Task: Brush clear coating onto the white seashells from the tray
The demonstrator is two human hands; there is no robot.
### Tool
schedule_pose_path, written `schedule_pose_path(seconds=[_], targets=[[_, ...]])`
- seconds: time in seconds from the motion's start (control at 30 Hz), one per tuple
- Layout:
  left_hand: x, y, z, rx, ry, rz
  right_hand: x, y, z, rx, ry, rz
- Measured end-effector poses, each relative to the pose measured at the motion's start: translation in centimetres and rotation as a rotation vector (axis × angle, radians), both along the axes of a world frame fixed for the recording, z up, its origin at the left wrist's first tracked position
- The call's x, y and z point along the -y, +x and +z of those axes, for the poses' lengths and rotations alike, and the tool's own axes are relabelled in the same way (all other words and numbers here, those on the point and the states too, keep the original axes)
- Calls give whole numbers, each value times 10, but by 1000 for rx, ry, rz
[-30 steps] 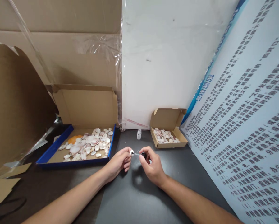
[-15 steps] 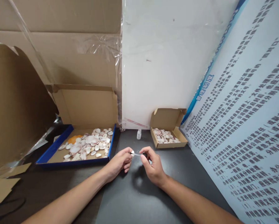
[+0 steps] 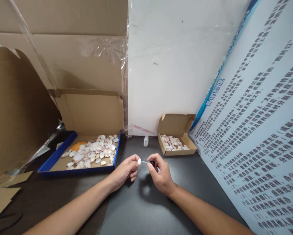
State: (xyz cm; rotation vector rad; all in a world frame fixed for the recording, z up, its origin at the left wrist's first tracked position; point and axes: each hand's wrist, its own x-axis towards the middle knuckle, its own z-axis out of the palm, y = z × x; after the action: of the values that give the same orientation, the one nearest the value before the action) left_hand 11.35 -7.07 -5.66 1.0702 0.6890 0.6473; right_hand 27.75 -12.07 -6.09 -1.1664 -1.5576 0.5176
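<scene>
My left hand pinches a small white seashell between thumb and fingertips, above the dark table. My right hand is closed round a black cap with a thin pale applicator stem. The stem points left, and its tip is at the right edge of the shell; whether it touches is too small to tell. Beyond both hands a small white-labelled bottle stands upright on the table, its neck without a visible dark cap.
To the left lies a blue-edged open box with many seashells and an orange piece. A smaller brown box with shells stands at the back right. A white panel backs the table, and a printed banner slants along the right.
The shell has turned slightly, showing more of its white face. The applicator tip has drawn a little to the right, from across the shell to its edge. More of the black cap shows.
</scene>
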Motion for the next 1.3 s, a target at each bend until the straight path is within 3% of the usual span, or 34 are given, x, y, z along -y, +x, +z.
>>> schedule_pose_path(seconds=[0.23, 0.4, 0.57, 1.3], targets=[[-2, 1, -1, -21, 44, -8, 1, 0, 0, 10, -6, -33], [-1, 1, 1, -26, 44, -4, 2, 1, 1, 3, 23, 29], [0, 1, 1, -38, 53, -5, 1, 0, 0, 11, -6, -52], [2, 0, 4, 9, -44, 44, 1, -1, 1, 16, 4, -13]])
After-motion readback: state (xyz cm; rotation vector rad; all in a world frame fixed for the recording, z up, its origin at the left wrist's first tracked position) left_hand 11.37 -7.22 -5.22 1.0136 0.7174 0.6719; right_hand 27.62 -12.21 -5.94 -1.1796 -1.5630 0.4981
